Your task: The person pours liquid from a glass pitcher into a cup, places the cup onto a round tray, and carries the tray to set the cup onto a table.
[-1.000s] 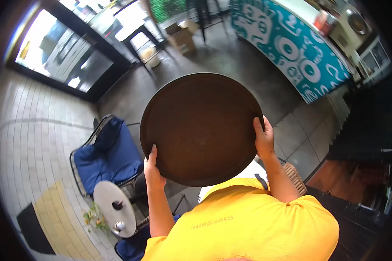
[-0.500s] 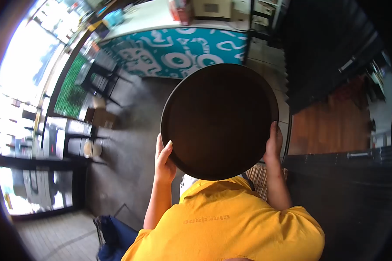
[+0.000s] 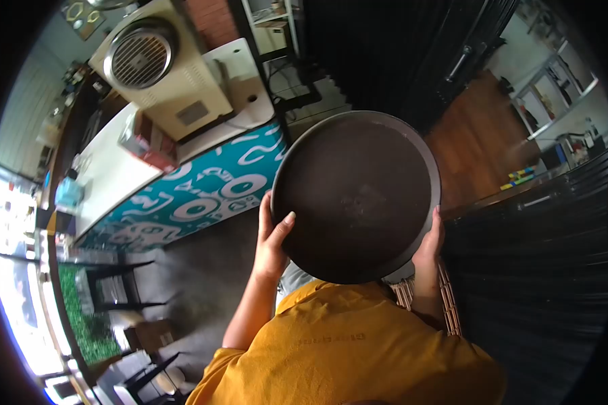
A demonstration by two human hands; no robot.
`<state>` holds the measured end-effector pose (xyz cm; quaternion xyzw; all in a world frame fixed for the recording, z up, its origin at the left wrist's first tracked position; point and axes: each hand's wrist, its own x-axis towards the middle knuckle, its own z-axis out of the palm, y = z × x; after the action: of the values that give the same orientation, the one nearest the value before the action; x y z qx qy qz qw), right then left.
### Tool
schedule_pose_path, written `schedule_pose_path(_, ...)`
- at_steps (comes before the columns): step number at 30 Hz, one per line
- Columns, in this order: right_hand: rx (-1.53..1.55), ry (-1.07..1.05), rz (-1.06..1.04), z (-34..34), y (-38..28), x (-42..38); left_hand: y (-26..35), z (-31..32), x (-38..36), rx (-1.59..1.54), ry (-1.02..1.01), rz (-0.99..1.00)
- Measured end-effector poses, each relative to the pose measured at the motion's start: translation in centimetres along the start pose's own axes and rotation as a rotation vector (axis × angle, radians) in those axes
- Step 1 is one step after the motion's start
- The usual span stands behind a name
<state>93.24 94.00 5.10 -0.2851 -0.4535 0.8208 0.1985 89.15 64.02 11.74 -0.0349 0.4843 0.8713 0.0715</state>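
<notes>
A round, dark brown serving tray [image 3: 358, 196] with a raised rim is held up in front of my chest, its flat inner face toward me. Nothing lies on it. My left hand [image 3: 273, 243] grips the tray's lower left edge, thumb over the rim onto the face and fingers behind. On the opposite edge, my right hand [image 3: 430, 241] clasps the rim at the lower right; most of its fingers are hidden behind the tray.
Ahead on the left stands a white-topped counter [image 3: 118, 179] with a teal patterned front. It carries a cream machine [image 3: 162, 74] and a red box [image 3: 148, 142]. Dark stools [image 3: 115, 283] and a cardboard box [image 3: 148, 335] stand at left. A black pleated curtain [image 3: 385, 54] hangs to the right.
My view has turned to the right, bringing the counter's machine and more of the right-hand room into sight. Both hands keep hold of the tray.
</notes>
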Motion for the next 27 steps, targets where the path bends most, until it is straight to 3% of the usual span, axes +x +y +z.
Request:
schedule_pose_path(8, -0.013, 0.232, -0.116, 8.3, -1.0, 5.6, 2.9, 1.6, 16.2, 0.063, -0.104, -0.051)
schedule_pose_path(11, 0.001, 0.296, -0.145, 9.8, -0.5, 11.2, 0.9, 2.4, 21.9, 0.072, -0.089, -0.083)
schedule_pose_path(13, -0.100, 0.231, -0.286, 9.7, 0.3, 16.7, 0.0, 4.2, 25.6, 0.053, -0.049, -0.081)
schedule_pose_path(14, -0.097, 0.292, -0.212, 10.4, -0.1, 19.2, -0.6, 4.8, 27.7, 0.070, -0.039, -0.088)
schedule_pose_path(21, -0.195, 0.046, -0.420, 15.9, -4.2, 38.1, -4.3, 10.4, 39.2, -0.101, 0.307, -0.062)
schedule_pose_path(27, -0.094, -0.128, -0.404, 20.9, -6.7, 49.6, -4.3, 15.1, 44.5, -0.167, 0.366, 0.223)
